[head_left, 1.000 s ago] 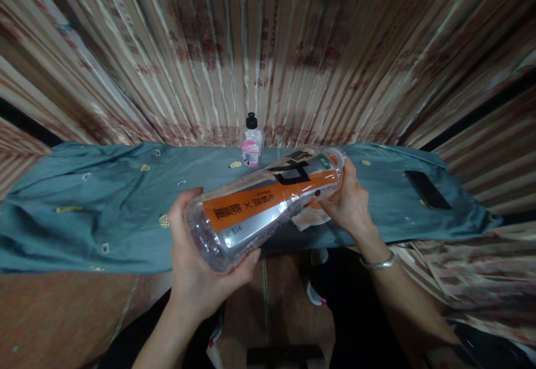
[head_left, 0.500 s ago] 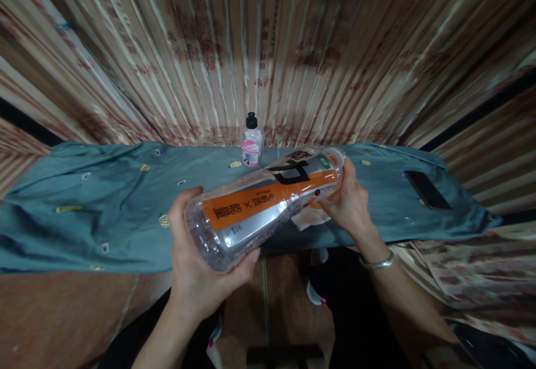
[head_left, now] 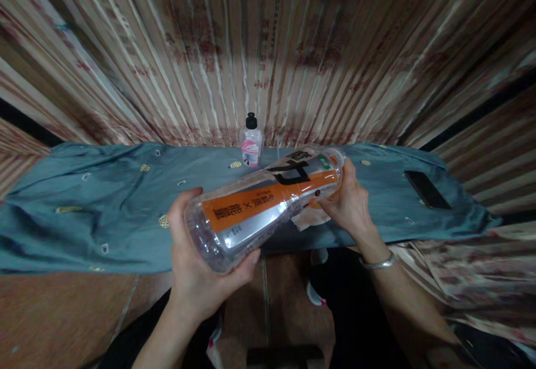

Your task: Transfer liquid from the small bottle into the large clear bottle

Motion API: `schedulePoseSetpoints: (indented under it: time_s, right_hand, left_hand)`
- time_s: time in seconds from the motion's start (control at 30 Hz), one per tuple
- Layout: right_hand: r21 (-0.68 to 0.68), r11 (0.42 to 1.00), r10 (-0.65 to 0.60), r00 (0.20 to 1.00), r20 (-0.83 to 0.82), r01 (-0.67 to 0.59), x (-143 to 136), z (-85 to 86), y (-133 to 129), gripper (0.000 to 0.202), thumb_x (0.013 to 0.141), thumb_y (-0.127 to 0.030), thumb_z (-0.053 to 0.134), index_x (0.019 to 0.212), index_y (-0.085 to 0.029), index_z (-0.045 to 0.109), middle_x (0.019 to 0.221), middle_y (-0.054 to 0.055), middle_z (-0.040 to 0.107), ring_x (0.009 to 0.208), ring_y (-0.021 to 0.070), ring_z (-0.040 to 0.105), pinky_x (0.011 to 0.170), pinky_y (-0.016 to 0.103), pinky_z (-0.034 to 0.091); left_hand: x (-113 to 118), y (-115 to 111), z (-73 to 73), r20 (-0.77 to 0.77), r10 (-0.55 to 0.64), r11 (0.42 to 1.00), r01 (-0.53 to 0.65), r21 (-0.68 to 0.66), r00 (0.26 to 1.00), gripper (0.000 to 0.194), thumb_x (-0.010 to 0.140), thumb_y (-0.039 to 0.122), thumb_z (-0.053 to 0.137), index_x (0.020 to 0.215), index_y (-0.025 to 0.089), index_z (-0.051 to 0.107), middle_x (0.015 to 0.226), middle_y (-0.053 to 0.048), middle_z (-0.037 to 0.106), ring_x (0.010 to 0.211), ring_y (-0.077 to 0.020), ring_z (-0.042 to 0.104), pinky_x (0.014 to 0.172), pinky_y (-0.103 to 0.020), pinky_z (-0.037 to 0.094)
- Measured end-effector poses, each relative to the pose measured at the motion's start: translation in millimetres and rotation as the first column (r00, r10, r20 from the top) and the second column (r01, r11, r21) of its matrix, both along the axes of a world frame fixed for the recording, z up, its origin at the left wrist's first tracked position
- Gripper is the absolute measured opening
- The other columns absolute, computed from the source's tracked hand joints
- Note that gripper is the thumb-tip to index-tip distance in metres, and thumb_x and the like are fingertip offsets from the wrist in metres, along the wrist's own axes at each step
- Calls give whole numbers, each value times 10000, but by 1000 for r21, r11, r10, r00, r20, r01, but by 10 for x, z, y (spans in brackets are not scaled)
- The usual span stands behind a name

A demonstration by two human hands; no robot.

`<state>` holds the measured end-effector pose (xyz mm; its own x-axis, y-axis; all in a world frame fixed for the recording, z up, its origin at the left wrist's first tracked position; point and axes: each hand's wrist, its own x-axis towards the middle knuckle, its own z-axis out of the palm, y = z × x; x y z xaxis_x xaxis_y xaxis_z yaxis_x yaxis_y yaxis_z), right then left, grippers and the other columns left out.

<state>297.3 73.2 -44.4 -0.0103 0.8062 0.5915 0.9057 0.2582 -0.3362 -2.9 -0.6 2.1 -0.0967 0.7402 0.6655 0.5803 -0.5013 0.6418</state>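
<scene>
A large clear plastic bottle (head_left: 268,201) with an orange, silver and black label lies tilted in the air between my hands, over the front of the cloth-covered table. My left hand (head_left: 201,263) is wrapped round its wide base at the lower left. Round the narrower end at the upper right, my right hand (head_left: 349,199) is closed; a metal bracelet circles that wrist. Behind the large bottle stands a small clear bottle (head_left: 251,148) with a black cap and a pink and white label. A pale crumpled piece (head_left: 310,218) shows partly below the large bottle.
The table has a blue-green patterned cloth (head_left: 125,201). A dark phone (head_left: 427,189) lies on its right side. Pleated curtains (head_left: 268,51) hang behind and at the sides. Below the front edge are a tiled floor (head_left: 84,307) and my legs.
</scene>
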Motion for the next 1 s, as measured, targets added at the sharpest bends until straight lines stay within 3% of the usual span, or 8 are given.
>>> schedulePoseSetpoints:
  time_s: [1.0]
  right_hand:
    - [12,1000,-10,1000,16,10,-3,-4,1,935,849,-436,708,1616,-196,230,1465,206,661,1250,388,721,936,526,648]
  left_hand:
    - [-20,0,-2,-44,0,1000,1,13,999,867,746,538,804,1477,228,456,1266,-135,578,1043,-308,684,847,-484,630]
